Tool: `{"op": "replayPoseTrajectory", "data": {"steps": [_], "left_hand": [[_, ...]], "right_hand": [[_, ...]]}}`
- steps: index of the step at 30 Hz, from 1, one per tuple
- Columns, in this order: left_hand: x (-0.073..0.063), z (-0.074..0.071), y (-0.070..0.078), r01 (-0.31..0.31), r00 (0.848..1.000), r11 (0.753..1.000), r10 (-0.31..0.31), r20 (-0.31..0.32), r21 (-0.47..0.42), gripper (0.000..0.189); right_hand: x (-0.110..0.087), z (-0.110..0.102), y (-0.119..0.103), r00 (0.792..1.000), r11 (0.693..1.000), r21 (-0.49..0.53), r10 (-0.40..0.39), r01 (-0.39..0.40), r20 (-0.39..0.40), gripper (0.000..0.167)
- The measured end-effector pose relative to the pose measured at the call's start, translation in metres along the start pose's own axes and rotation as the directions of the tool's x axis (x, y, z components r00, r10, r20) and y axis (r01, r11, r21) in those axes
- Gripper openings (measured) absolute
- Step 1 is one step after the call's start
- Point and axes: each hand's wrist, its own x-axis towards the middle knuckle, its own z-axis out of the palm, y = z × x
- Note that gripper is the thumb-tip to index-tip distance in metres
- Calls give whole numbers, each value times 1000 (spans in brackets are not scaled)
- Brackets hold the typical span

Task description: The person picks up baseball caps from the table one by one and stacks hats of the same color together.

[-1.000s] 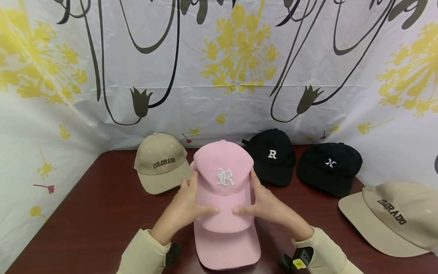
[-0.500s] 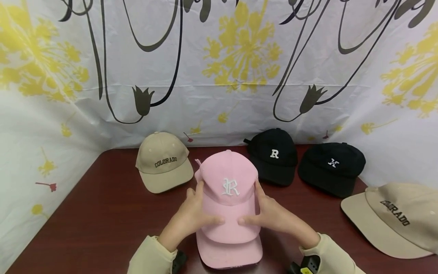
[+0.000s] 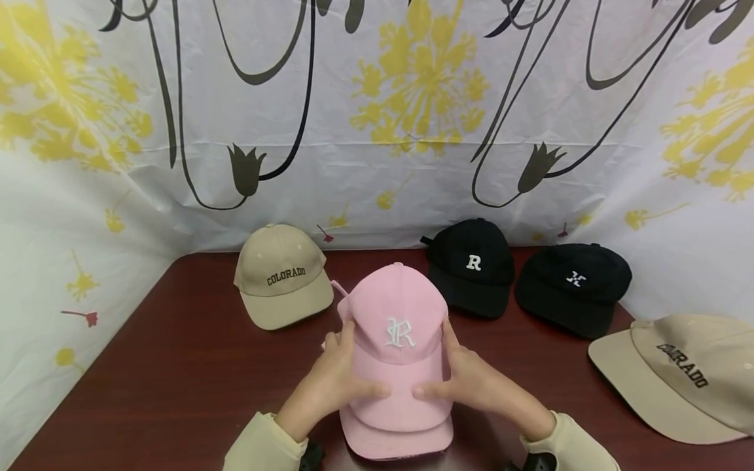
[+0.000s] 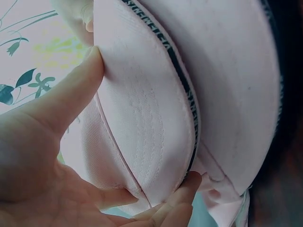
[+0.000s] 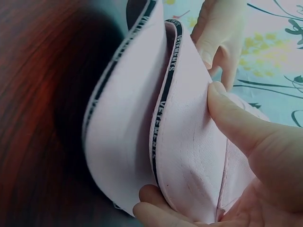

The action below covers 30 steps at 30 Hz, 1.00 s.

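Observation:
A pink baseball cap (image 3: 400, 307) with a white embroidered R is held between both hands at the middle of the table. My left hand (image 3: 332, 376) grips its left side, thumb on top of the brim and fingers below the edge. On the right side my right hand (image 3: 474, 383) grips it the same way. Directly beneath is a second pink cap (image 3: 394, 443), its brim sticking out toward me and its crown mostly hidden. In the right wrist view the upper brim (image 5: 184, 142) sits just over the lower brim (image 5: 120, 109), with a narrow gap between their black lettered edges.
A beige COLORADO cap (image 3: 285, 278) stands at the back left of the dark red table (image 3: 177, 366). Two black caps, one with an R (image 3: 474, 275) and one with an X-like mark (image 3: 574, 288), sit at the back right. Another beige cap (image 3: 683, 379) lies at the right edge.
Both hands have brought the upper pink cap down and toward me, slightly to the right. Its brim now covers more of the lower cap's brim.

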Motion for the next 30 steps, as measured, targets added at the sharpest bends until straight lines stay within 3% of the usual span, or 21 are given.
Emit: {"op": "replayPoseTrajectory", "data": {"steps": [14, 19, 30], "left_hand": [[-3, 4, -3, -1, 999, 1000, 1, 45, -8, 125], [-3, 4, -3, 5, 998, 1000, -5, 69, 5, 128], [-3, 2, -5, -2, 995, 995, -8, 100, 102, 122]], "right_hand": [[-7, 6, 5, 1000, 1000, -20, -18, 19, 20, 126], [-8, 8, 7, 999, 1000, -14, 13, -13, 35, 127], [-9, 10, 7, 997, 999, -38, 21, -19, 71, 126]]}}
